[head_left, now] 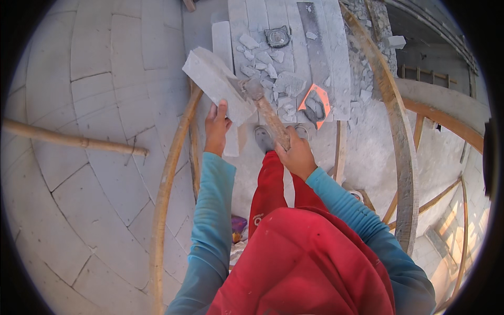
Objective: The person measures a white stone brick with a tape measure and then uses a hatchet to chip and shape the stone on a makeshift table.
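Observation:
My left hand (217, 126) grips the near end of a pale grey concrete block (212, 79), thumb on top. The block lies tilted over the left edge of a plank platform (338, 68). My right hand (297, 155) is closed round the wooden handle of a hatchet-like hammer (273, 123). Its dusty metal head rests against or just over the block's right side; contact is hard to tell. Broken block chunks (270, 71) lie to the right of the head. Beside them is a handsaw (323, 100) with an orange and black handle.
A dusty tape measure (277, 37) sits farther back on the planks. Curved-looking wooden poles (170, 178) stand left and a thick timber (391, 100) right. A block wall (94, 105) fills the left side, with a pole (73, 140) jutting out. Rubble (366, 94) lies beyond the platform.

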`<action>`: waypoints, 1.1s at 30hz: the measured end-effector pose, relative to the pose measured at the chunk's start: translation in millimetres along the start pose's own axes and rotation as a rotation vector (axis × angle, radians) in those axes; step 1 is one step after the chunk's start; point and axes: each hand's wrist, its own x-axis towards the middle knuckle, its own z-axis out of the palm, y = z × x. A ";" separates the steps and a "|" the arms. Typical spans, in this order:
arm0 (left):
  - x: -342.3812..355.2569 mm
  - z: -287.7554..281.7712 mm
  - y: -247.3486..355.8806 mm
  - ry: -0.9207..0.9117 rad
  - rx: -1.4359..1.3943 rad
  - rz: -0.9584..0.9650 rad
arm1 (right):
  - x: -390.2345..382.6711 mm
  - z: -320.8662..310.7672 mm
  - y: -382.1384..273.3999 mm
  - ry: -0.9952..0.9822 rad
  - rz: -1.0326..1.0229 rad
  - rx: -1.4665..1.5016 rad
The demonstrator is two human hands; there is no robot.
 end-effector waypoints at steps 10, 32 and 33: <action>3.4 -4.8 -6.5 0.049 -0.020 -0.019 | 9.6 -21.3 -36.2 0.076 0.020 0.204; -2.6 -6.3 -0.9 0.058 0.023 -0.007 | 30.4 -20.3 1.6 -0.110 -0.027 -0.086; -1.8 -11.8 -5.3 0.065 0.020 -0.004 | 28.8 -22.8 -14.9 -0.072 -0.014 -0.011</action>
